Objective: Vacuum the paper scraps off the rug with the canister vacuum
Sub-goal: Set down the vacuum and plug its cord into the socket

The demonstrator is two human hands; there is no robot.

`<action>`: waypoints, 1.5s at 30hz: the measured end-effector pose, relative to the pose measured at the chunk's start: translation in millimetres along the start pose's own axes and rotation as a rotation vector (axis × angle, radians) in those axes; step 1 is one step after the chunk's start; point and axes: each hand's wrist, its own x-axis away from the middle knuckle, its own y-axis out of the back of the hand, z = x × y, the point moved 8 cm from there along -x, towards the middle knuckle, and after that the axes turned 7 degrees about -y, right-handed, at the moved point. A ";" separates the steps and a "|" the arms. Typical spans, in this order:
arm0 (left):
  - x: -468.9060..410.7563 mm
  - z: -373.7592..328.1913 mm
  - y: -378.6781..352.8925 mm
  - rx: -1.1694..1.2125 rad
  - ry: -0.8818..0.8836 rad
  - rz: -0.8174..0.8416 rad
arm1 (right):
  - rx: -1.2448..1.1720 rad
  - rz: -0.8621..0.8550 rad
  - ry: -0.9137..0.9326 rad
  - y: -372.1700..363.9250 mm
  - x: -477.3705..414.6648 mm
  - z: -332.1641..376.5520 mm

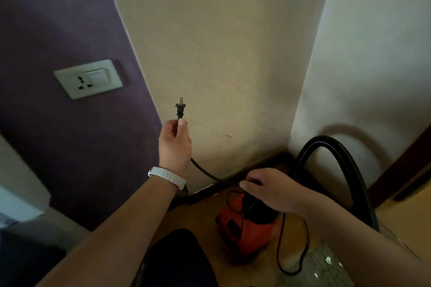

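- Left hand (175,144): our grip pinched on the cord (205,171) just below the plug (180,109), prongs up, apart from the socket (88,79).
- Right hand (270,190): grip curled on the cord, above the vacuum (245,228).
- Hose (345,170): arched at right.
- Rug (319,265): lower right, scraps (328,260) on it.

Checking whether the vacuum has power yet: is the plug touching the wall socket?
Apart. The head view shows the plug held up by the left hand, with bare wall between it and the wall socket.
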 end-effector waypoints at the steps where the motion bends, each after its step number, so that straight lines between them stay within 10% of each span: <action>1: -0.3 -3.4 4.2 -0.026 -0.034 -0.002 | 0.039 0.000 0.003 -0.5 -2.2 5.4; 15: -43.0 -29.2 85.5 0.469 0.075 -0.240 | 0.022 -0.220 0.030 -17.7 -46.4 77.0; 45: -109.6 -54.5 161.3 0.169 0.216 -0.277 | -0.089 -0.324 0.365 -1.0 -42.9 178.5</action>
